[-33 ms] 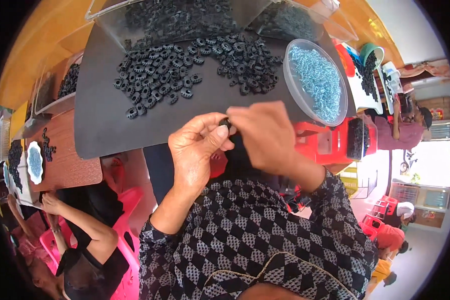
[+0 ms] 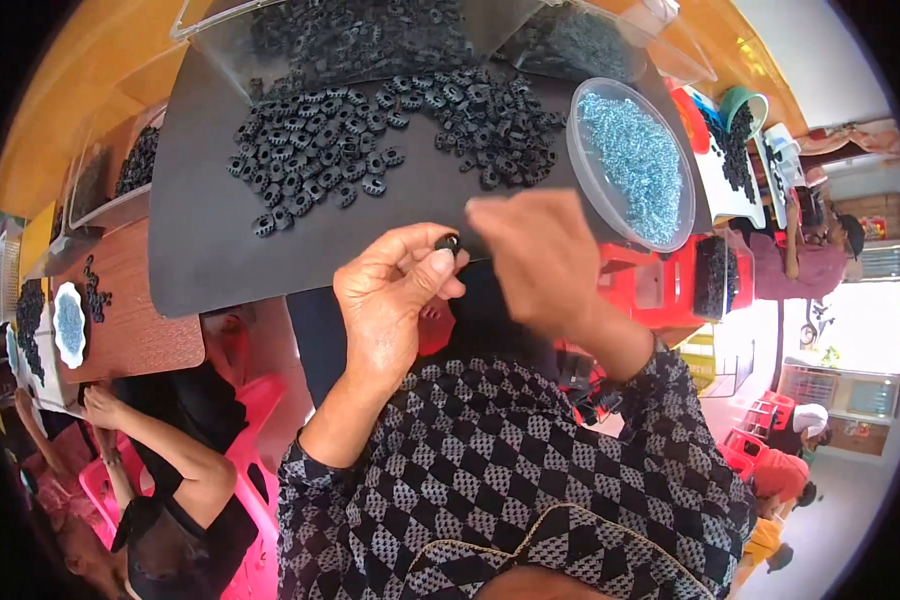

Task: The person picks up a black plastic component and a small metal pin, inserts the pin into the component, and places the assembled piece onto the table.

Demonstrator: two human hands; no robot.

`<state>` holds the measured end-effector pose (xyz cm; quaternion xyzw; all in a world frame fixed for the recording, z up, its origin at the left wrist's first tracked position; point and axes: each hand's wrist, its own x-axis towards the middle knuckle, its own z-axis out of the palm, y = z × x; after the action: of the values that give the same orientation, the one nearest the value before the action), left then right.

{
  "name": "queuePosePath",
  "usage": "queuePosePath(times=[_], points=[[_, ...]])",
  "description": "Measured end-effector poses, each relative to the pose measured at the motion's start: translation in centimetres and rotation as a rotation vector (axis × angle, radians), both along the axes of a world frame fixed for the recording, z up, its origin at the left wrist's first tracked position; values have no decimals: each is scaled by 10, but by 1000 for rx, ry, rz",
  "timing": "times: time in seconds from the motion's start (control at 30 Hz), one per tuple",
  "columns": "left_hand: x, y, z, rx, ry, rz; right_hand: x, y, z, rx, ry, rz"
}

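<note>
Dark table: a broad black surface (image 2: 210, 255) with rounded corners, directly in front of the person, carrying bins, heaps and a tub.
Brown table: a neighbouring top (image 2: 155, 345) off to the left, with a few black pieces and a white scalloped dish (image 2: 69, 325) of bluish bits.
Co-worker: a person in a black top (image 2: 185, 545) at the lower left, on a pink chair (image 2: 268, 480), arms reaching toward the brown table.
Red stool: a plastic seat (image 2: 678, 290) to the right of the dark table.
Clear bin: a wide see-through box (image 2: 220, 62) at the far side, filled with black parts; a smaller clear bin (image 2: 570, 60) stands to its right.
Left heap: loose black oval parts with notched edges (image 2: 315, 150), spread in front of the wide bin.
Right heap: more of the same parts (image 2: 500, 130), beside the first.
Round tub: clear plastic (image 2: 597, 195), right of the heaps, holding small pale-blue bits (image 2: 630, 160).
Right hand: raised (image 2: 540, 260), blurred, fingers bent toward the left hand; whether it grips anything I cannot tell.
Left hand: thumb and forefinger closed in a pinch (image 2: 390, 290), remaining fingers curled.
Black part: one small piece (image 2: 450, 243) in that pinch, above the table's near edge, the right fingertips near but apart.
</note>
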<state>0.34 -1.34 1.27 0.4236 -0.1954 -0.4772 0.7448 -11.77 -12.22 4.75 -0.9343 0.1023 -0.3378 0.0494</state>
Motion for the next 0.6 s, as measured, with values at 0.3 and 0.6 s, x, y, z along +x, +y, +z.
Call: queuePosePath(times=[0.3, 0.6], points=[[5, -4, -4, 21, -113, 80, 24, -58, -3, -249, 239, -72], [6, -3, -4, 21, -138, 76, 38, -54, -5, -274, 406, 0]])
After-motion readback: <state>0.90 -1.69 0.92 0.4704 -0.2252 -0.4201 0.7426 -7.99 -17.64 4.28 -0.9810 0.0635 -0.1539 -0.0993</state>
